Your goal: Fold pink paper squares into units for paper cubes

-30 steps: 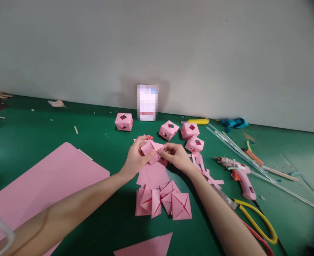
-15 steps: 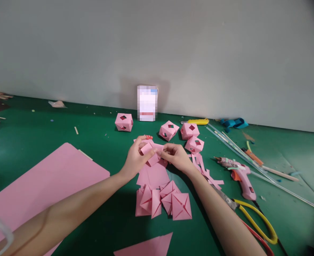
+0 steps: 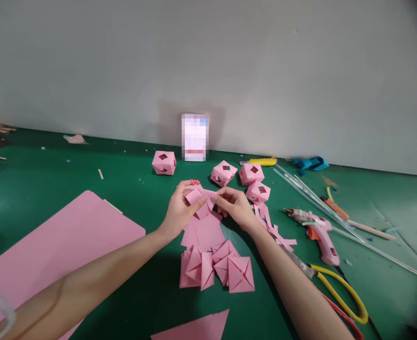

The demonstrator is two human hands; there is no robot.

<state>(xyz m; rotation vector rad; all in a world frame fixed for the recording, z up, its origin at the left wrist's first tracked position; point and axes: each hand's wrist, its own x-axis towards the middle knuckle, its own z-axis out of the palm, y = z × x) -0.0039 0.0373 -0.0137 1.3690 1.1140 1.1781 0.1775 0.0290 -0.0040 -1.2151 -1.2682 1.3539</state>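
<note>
Both my hands hold one pink folded paper piece [image 3: 201,198] over the middle of the table. My left hand [image 3: 180,208] grips its left side, the thumb lying across the paper. At its right edge, my right hand [image 3: 234,205] pinches the paper between thumb and fingers. Under the hands lies a flat pink paper sheet [image 3: 204,234]. Nearer to me are several folded pink squares [image 3: 241,275] in overlapping piles. Beyond the hands stand several pink paper shapes [image 3: 164,163] with diamond-shaped holes.
A large pink sheet [image 3: 70,236] covers the left. To the right lie a pink glue gun [image 3: 319,233], yellow-handled scissors [image 3: 343,283], clear sticks [image 3: 310,198] and paper offcuts [image 3: 272,229]. A yellow cutter [image 3: 263,161] and a blurred upright screen [image 3: 195,137] are at the back.
My right thumb and fingers have shifted slightly at the paper's right edge. My left hand keeps its grip, and the things on the table stay put.
</note>
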